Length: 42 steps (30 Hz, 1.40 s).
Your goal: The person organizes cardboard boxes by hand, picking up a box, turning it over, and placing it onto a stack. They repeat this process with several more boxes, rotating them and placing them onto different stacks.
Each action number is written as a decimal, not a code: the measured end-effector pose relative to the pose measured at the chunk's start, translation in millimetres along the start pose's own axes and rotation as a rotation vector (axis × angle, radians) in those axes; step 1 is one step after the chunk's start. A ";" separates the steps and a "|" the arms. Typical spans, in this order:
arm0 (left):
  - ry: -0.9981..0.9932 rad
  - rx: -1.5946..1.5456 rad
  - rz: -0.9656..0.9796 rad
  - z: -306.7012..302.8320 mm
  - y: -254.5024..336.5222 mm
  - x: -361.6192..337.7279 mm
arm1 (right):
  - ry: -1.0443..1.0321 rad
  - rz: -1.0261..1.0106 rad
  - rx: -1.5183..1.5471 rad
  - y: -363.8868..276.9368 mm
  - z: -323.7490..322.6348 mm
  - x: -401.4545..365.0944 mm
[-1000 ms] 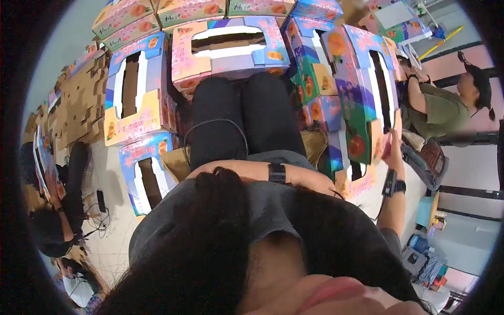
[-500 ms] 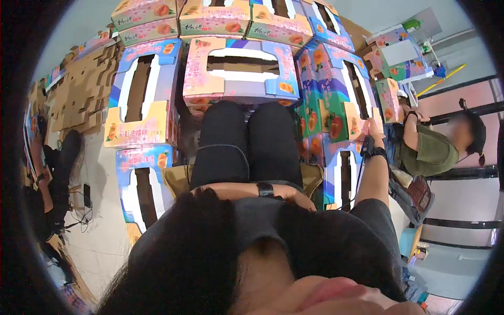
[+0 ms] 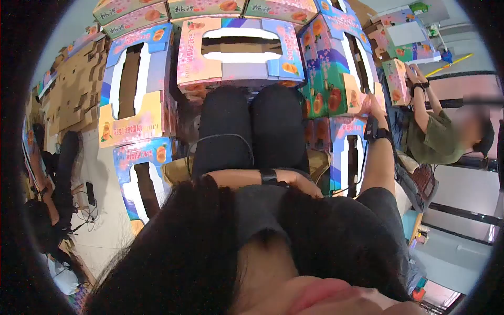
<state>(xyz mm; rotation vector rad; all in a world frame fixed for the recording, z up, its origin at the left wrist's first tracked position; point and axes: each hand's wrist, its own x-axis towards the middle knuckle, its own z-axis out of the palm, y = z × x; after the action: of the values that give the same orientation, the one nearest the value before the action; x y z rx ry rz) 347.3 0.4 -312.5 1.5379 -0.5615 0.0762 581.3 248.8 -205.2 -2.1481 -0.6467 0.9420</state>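
Note:
My right arm reaches out to the right, and my right hand (image 3: 373, 106) lies on the near end of a printed peach carton (image 3: 341, 79), fingers stretched along its edge. The carton is blue, green and pink, with a long slot in its top. My left forearm lies across my lap, a dark band at the wrist. My left hand (image 3: 303, 181) is against my body near the right side of my waist; its fingers are mostly hidden. Straight ahead of my knees is another slotted peach carton (image 3: 241, 68).
Several more cartons surround me, including a left one (image 3: 134, 84) and a lower left one (image 3: 142, 163). Flattened cardboard (image 3: 79, 89) is at far left. A co-worker in a green shirt (image 3: 433, 134) has hands at a small carton (image 3: 397, 81). Another person sits left. Cables (image 3: 86, 212) lie on the floor.
My view has tilted, so the cartons ahead sit higher in it. My right hand stays at the same carton. The co-worker at right has extended both hands onto the small carton.

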 end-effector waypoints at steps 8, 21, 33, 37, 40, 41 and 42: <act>0.660 0.286 0.051 -2.0 108.8 -31.9 | -0.036 -0.105 -0.170 -11.2 -33.3 -65.5; 0.856 0.511 -0.467 47.1 235.3 -167.5 | 0.131 -0.858 -0.370 -9.7 -54.2 -137.3; 1.051 -0.120 -0.726 103.5 268.7 -214.3 | -0.252 -1.186 -0.100 -43.4 71.8 -225.5; 1.172 -0.172 -0.674 119.1 247.3 -252.4 | -0.423 -1.319 -0.027 -47.4 132.1 -263.9; 1.284 -0.052 -0.562 143.8 233.6 -280.7 | -0.532 -1.321 -0.032 -33.9 179.3 -278.5; 1.325 -0.065 -0.576 151.8 230.0 -292.0 | -0.635 -1.263 0.029 -25.3 195.0 -281.3; 1.367 -0.079 -0.591 160.1 223.2 -306.8 | -0.643 -1.267 0.010 -18.6 203.3 -291.5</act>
<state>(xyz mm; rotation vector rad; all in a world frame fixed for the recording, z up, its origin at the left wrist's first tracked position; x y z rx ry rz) -54.6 -48.4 -237.1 1.1745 0.9470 0.5790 242.5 146.8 -167.0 -0.9434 -1.9473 0.8057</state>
